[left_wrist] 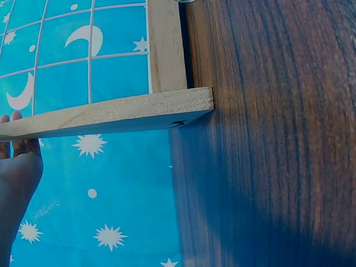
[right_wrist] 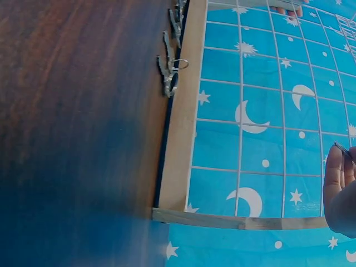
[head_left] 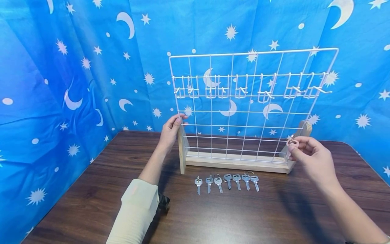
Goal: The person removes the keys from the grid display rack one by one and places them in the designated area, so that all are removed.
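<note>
A white wire grid rack (head_left: pixel 226 125) stands upright in a wooden base (head_left: pixel 237 163). Hooks (head_left: pixel 240 90) hang in a row along its upper part, with no keys on them. My left hand (head_left: pixel 170 134) grips the rack's left side at the top of the wooden side piece (left_wrist: pixel 111 114). Thumb and fingers of my right hand (head_left: pixel 315 159) pinch a key (head_left: pixel 292 142) with a small ring, just in front of the right wooden side. In the right wrist view, only a thin metal edge of that key (right_wrist: pixel 340 148) shows. Several silver keys (head_left: pixel 236 180) lie in a row before the base.
The dark wood-grain table (head_left: pixel 219 220) carries the rack and keys. Blue cloth (head_left: pixel 195 27) with white moons and stars hangs behind and at the sides. A small black object (head_left: pixel 164 201) shows beside the left sleeve (head_left: pixel 138 203).
</note>
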Demonstrator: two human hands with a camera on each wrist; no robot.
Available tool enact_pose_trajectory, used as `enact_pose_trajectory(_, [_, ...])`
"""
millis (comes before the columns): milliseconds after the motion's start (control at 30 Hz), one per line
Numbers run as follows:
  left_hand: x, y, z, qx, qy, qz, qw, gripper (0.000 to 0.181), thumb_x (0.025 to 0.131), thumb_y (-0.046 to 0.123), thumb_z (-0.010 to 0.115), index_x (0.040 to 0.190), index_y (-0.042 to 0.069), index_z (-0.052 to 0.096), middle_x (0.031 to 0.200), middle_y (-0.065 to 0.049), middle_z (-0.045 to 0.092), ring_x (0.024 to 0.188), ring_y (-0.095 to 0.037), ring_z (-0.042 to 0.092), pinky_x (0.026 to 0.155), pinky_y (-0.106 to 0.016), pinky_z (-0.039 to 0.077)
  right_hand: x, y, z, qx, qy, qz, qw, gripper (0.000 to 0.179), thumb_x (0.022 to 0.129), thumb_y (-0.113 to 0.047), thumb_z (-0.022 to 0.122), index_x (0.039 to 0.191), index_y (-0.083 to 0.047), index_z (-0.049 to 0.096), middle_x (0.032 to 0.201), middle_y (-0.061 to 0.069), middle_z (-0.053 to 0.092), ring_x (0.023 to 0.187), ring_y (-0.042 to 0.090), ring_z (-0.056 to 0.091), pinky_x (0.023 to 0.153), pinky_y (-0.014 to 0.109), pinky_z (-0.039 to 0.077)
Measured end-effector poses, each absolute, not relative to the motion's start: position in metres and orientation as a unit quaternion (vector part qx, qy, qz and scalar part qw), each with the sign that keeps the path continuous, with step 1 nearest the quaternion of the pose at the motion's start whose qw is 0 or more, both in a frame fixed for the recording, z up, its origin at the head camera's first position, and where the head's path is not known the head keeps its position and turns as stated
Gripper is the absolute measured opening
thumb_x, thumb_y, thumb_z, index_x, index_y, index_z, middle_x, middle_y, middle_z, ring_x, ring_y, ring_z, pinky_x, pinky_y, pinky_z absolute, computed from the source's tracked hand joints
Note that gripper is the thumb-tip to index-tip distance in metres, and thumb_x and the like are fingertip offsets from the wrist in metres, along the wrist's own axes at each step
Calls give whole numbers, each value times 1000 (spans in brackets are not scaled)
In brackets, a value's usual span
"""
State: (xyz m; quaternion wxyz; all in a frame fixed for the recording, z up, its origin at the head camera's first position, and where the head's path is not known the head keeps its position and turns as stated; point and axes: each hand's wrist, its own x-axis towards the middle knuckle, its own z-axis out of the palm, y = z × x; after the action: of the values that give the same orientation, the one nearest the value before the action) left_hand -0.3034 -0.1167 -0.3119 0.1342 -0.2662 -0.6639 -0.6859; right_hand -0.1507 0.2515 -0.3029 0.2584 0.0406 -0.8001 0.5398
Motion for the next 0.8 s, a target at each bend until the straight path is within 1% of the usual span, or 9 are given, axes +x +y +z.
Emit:
enact_pose_trajectory(100, [-303, -116, -312, -266, -666, -683, 138, 35, 100, 17, 41, 124, -8, 48, 121, -27, 52, 108, -43, 52, 96, -37, 43, -150, 251, -306, 37, -817, 522, 242, 10, 89, -7, 61, 98, -9, 58, 76, -15, 60, 65, -2, 59, 57, 13, 50])
enact_pose_trajectory(133, [-303, -116, -312, -266, -667, -681, 140, 36, 100, 18, 41, 124, -8, 48, 121, -26, 53, 108, -42, 53, 95, -36, 43, -150, 252, -307, 36, -824, 514, 236, 12, 89, -8, 61, 100, -6, 57, 76, -15, 59, 65, -2, 59, 57, 13, 51])
enact_pose_trajectory(267, [-304, -116, -313, -269, -669, -678, 142, 37, 101, 19, 41, 124, -9, 47, 121, -27, 52, 108, -40, 53, 96, -35, 42, -150, 252, -310, 32, -846, 487, 215, 25, 91, -11, 60, 107, 6, 53, 75, -15, 58, 66, -2, 58, 57, 16, 52])
enact_pose_trajectory(400, [-305, -117, -314, -271, -670, -676, 141, 37, 101, 19, 41, 124, -8, 48, 121, -27, 52, 108, -41, 53, 97, -39, 41, -152, 253, -314, 34, -854, 484, 190, 28, 91, -9, 59, 110, 9, 51, 74, -15, 57, 62, 0, 59, 55, 18, 52])
enact_pose_trajectory(467, [-305, -117, -314, -272, -667, -679, 142, 37, 101, 19, 41, 124, -10, 47, 121, -28, 52, 107, -42, 53, 97, -41, 41, -154, 252, -316, 38, -856, 485, 176, 28, 90, -7, 59, 110, 11, 50, 74, -14, 58, 61, 1, 60, 54, 19, 52])
enact_pose_trajectory(567, [-305, -117, -314, -271, -665, -682, 143, 38, 100, 18, 41, 124, -11, 46, 120, -26, 53, 106, -41, 54, 97, -44, 40, -156, 252, -321, 43, -859, 485, 156, 27, 90, -5, 57, 109, 12, 49, 75, -8, 59, 60, 3, 61, 54, 22, 53])
enact_pose_trajectory(667, [-305, -117, -314, -273, -661, -684, 144, 37, 100, 18, 41, 124, -11, 47, 120, -26, 53, 107, -45, 52, 97, -46, 39, -157, 250, -325, 49, -856, 497, 134, 26, 89, -1, 56, 110, 13, 48, 79, 2, 57, 64, 3, 61, 58, 25, 55])
enact_pose_trajectory(767, [-305, -117, -314, -278, -659, -683, 145, 37, 100, 18, 41, 124, -11, 47, 120, -26, 53, 108, -47, 50, 98, -48, 39, -159, 249, -329, 54, -849, 513, 112, 25, 89, 2, 54, 109, 15, 47, 81, 6, 55, 66, 4, 60, 61, 27, 56])
enact_pose_trajectory(800, [-305, -117, -314, -277, -662, -681, 146, 37, 100, 18, 41, 123, -10, 47, 120, -25, 54, 107, -44, 52, 98, -47, 39, -159, 248, -330, 55, -848, 517, 105, 24, 89, 3, 54, 108, 16, 46, 80, 7, 55, 66, 5, 60, 62, 28, 56])
